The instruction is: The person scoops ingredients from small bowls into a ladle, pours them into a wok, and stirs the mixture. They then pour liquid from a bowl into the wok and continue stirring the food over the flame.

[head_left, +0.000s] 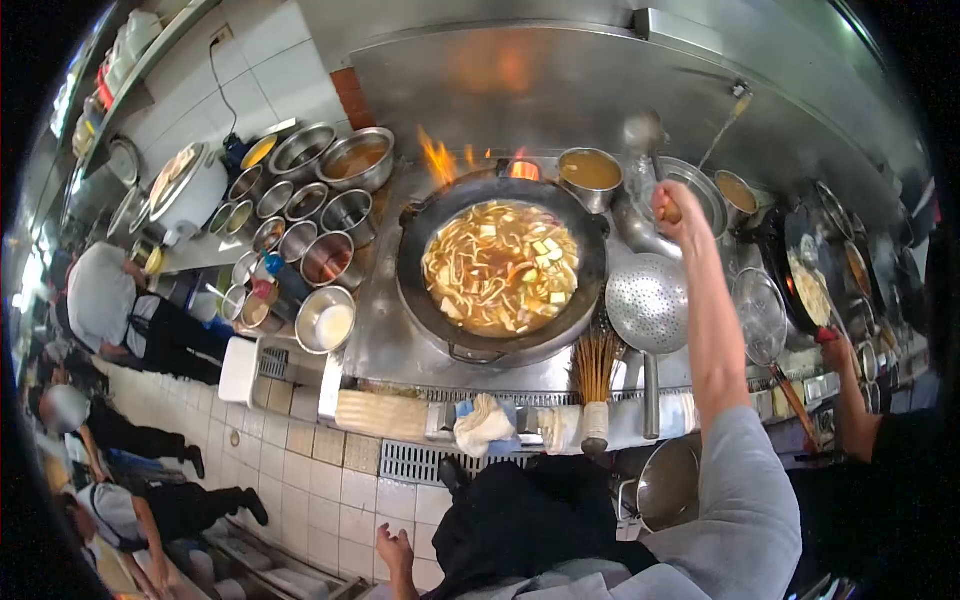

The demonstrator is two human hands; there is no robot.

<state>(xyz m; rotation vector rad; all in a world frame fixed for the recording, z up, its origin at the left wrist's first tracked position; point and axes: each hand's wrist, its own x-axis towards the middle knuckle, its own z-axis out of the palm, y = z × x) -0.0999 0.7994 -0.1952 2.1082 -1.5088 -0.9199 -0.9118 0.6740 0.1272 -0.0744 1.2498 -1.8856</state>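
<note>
My right hand (678,208) is closed around the handle of a ladle, held out at arm's length to the back right of the stove. The ladle's bowl (642,131) is smeared by motion, above a metal basin (709,190) near the back wall. To the left, a big black wok (412,285) sits on the burner, holding a brothy dish (500,268) of noodle-like strips and pale chunks. Flames (437,160) rise behind its rim. Low beside my body, my left hand (395,548) hangs with fingers apart and nothing in it.
A perforated strainer (648,300) and a bamboo brush (597,365) lie right of the wok. Several metal seasoning bowls (330,258) crowd the left counter. A pot of broth (590,170) stands behind. A co-worker's hand (838,352) is at another wok; other people are at left.
</note>
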